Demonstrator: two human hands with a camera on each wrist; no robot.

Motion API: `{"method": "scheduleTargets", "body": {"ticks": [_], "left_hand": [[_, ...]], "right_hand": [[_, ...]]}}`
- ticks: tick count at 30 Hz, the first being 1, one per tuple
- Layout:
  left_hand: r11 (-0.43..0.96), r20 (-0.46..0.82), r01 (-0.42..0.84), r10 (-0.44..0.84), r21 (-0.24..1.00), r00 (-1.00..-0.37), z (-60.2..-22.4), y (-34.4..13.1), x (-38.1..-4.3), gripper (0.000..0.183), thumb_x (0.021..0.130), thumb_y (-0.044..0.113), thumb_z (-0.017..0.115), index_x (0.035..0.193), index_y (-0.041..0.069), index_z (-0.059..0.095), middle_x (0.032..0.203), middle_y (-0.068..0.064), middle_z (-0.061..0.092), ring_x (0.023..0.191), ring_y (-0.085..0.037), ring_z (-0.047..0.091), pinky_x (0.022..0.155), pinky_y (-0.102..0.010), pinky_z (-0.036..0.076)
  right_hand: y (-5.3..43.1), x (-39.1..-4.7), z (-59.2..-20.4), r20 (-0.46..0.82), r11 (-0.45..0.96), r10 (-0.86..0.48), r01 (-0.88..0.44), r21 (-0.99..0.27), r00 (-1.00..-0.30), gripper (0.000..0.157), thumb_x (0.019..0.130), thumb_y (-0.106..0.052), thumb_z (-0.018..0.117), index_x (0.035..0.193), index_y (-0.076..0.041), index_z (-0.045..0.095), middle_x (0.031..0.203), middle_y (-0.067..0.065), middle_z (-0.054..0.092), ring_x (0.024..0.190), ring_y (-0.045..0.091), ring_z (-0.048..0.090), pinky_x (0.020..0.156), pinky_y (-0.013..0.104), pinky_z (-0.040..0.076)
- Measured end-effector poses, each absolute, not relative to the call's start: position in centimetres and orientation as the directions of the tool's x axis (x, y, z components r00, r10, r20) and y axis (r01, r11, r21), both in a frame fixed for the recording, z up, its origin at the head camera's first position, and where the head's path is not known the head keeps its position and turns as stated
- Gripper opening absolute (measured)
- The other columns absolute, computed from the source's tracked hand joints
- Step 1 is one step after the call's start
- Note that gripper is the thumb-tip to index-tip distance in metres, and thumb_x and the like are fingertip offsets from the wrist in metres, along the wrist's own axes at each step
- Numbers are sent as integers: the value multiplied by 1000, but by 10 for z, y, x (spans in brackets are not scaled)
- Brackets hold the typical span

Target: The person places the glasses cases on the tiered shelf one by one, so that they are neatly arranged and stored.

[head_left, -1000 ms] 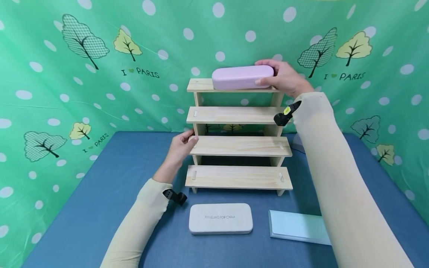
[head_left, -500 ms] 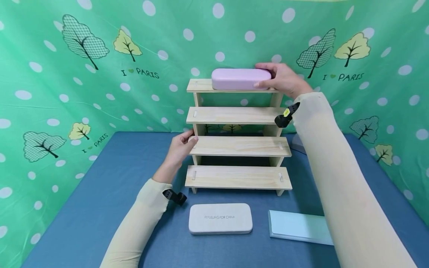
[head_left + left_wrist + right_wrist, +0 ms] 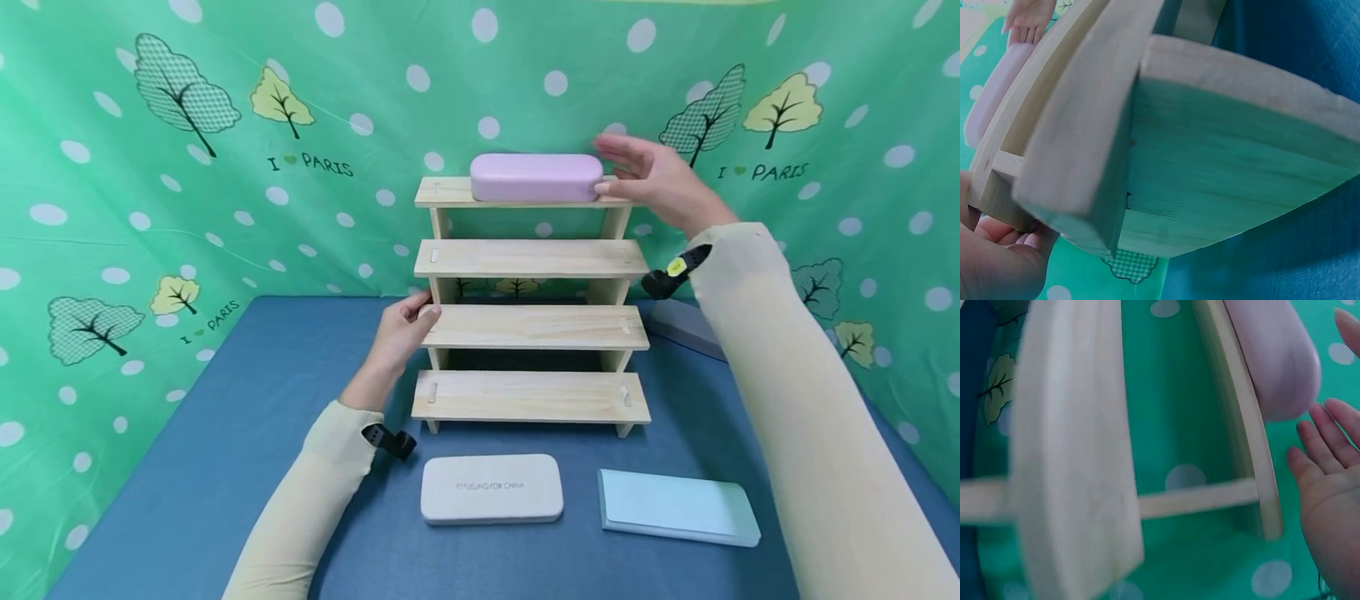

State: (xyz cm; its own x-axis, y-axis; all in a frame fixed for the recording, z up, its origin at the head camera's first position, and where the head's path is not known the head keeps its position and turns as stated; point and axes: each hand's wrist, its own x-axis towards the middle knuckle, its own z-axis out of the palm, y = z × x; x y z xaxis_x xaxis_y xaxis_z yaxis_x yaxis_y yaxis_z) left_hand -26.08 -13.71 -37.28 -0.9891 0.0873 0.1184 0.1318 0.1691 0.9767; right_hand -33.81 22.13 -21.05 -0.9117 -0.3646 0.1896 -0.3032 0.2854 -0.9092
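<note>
A lilac glasses case [image 3: 536,177] lies lengthwise on the top tier of a stepped wooden shelf rack [image 3: 531,327]. Just off the case's right end is my right hand [image 3: 669,185], its fingers spread and nothing held; the right wrist view shows the palm [image 3: 1338,506] beside the case's rounded end [image 3: 1288,381]. My left hand [image 3: 396,335] grips the rack's left side at the end of the second tier from the bottom. In the left wrist view, fingers [image 3: 1013,234] curl under a board's end, partly hidden by the wood.
On the blue tablecloth [image 3: 285,375] before the rack lie a white case with printed lettering [image 3: 491,490] and a light blue flat case [image 3: 678,507]. A greyish object [image 3: 686,325] sits behind the rack's right side, partly covered by my arm. A green patterned curtain [image 3: 420,108] hangs close behind.
My right hand has let go of the lilac case and drawn off to the right, fingers opening. The case has settled level on the top tier. My left hand keeps its hold.
</note>
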Motion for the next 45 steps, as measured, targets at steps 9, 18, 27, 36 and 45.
{"method": "scheduleTargets", "body": {"ticks": [9,18,27,36,45], "left_hand": [[160,126,140,91,977,-988,-370,-139,-259,50,97,12,52,142,-3,37,145,-19,39,132,-26,39,104,-39,37],[154,120,134,102,979,-988,-371,-135,-259,50,97,13,52,142,-3,36,145,-18,39,133,-25,38,105,-39,36],[144,115,128,97,981,-989,-371,-136,-259,50,97,12,52,142,-4,36,144,-20,39,130,-28,41,103,-41,37],[157,91,104,86,982,-992,-370,-134,-258,50,97,13,53,142,-2,37,144,-18,40,129,-26,42,102,-40,39],[151,96,107,75,983,-993,-371,-135,-261,49,97,12,53,141,-2,39,144,-17,40,129,-24,42,103,-38,39]], "right_hand": [[262,-309,-232,265,101,-346,-316,-943,-900,66,88,1,63,147,-9,34,152,7,31,140,17,26,112,25,24],[293,-270,-266,216,320,-381,-347,-882,-899,65,91,-5,61,148,-13,32,152,3,32,139,20,30,105,17,32],[323,-241,-306,209,381,-339,-337,-861,-917,63,91,-2,60,148,-15,33,150,0,36,134,7,35,94,10,38],[352,-226,-342,144,501,-202,-229,-835,-969,61,93,-15,61,148,-19,33,148,-5,38,132,3,36,89,7,38],[366,-221,-366,106,567,-63,-123,-814,-992,57,93,-25,61,146,-19,38,143,-5,42,127,1,38,83,3,36]]}}
